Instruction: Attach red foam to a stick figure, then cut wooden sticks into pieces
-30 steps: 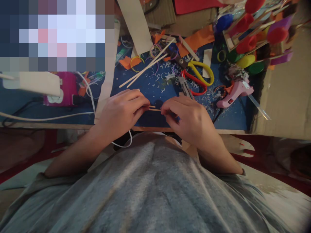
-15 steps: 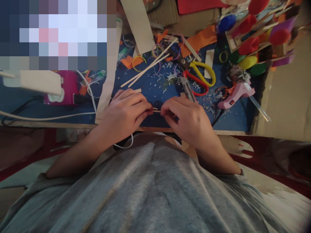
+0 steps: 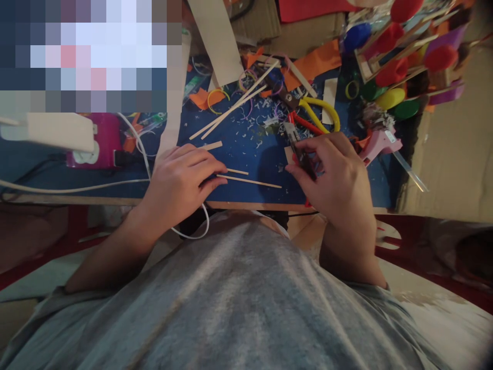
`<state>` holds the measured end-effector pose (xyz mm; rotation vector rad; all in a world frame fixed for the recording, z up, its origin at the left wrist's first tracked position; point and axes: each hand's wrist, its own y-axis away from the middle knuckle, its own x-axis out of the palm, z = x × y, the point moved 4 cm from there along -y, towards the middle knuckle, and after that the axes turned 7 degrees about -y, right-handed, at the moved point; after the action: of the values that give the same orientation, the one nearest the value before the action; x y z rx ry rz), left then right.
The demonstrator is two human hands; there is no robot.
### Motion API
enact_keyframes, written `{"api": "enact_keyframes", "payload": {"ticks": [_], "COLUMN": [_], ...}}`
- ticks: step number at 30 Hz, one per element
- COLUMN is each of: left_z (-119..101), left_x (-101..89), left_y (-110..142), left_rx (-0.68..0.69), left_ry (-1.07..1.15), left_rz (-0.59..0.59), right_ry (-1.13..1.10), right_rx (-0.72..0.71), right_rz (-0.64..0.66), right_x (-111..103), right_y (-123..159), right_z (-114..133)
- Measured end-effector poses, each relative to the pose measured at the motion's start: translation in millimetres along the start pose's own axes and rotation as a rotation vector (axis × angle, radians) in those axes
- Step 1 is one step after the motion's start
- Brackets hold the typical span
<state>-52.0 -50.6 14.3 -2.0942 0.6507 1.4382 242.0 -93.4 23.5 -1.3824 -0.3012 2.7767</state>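
My left hand (image 3: pixel 185 180) pinches thin wooden sticks (image 3: pixel 250 181) over the front of the blue table; two ends of uneven length stick out to the right. Another short flat wooden piece (image 3: pixel 213 146) shows just beyond its knuckles. My right hand (image 3: pixel 335 174) is closed around a box cutter (image 3: pixel 300 151), whose blade end points away from me and to the left. Right behind the cutter lie scissors (image 3: pixel 321 115) with yellow and red handles, partly covered by my right hand. Two longer wooden sticks (image 3: pixel 234 105) lie crossed farther back.
At right sit a pink glue gun (image 3: pixel 379 146) with a clear glue stick and a cluster of coloured spoon-like pieces (image 3: pixel 393 97). A magenta power adapter (image 3: pixel 94 141) and white cable (image 3: pixel 77 187) are at left. Orange scraps (image 3: pixel 316 64) and paper shavings litter the blue table (image 3: pixel 246 195).
My right hand has let go of the sticks, moved right and taken hold of the box cutter. My left hand has shifted slightly left, still pinching the sticks, which now show more length.
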Motion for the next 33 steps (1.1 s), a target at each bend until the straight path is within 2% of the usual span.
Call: {"api": "enact_keyframes", "payload": {"ticks": [5, 9, 12, 16, 21, 26, 33], "left_z": [8, 7, 6, 5, 5, 3, 3], "left_x": [-2.7, -3.0, -2.3, -0.6, 0.9, 1.1, 2.9], "left_y": [-2, -2, -1, -1, 1, 0, -3], "left_rx": [-0.036, -0.025, -0.028, -0.016, -0.003, 0.020, 0.009], "left_ry": [0.028, 0.009, 0.005, 0.020, 0.038, 0.043, 0.029], "left_rz": [-0.023, -0.013, -0.004, -0.033, -0.065, -0.071, -0.107], "right_ry": [0.009, -0.030, -0.112, -0.162, -0.142, -0.098, -0.047], "right_rx": [0.068, 0.064, 0.003, -0.010, 0.013, -0.004, -0.052], "right_rz": [-0.045, -0.056, 0.012, 0.113, 0.151, 0.191, 0.139], "right_x": [5, -4, -2, 20, 40, 40, 40], "right_y": [1, 4, 10, 21, 26, 20, 4], "right_z": [-6, 8, 26, 37, 35, 36, 32]}}
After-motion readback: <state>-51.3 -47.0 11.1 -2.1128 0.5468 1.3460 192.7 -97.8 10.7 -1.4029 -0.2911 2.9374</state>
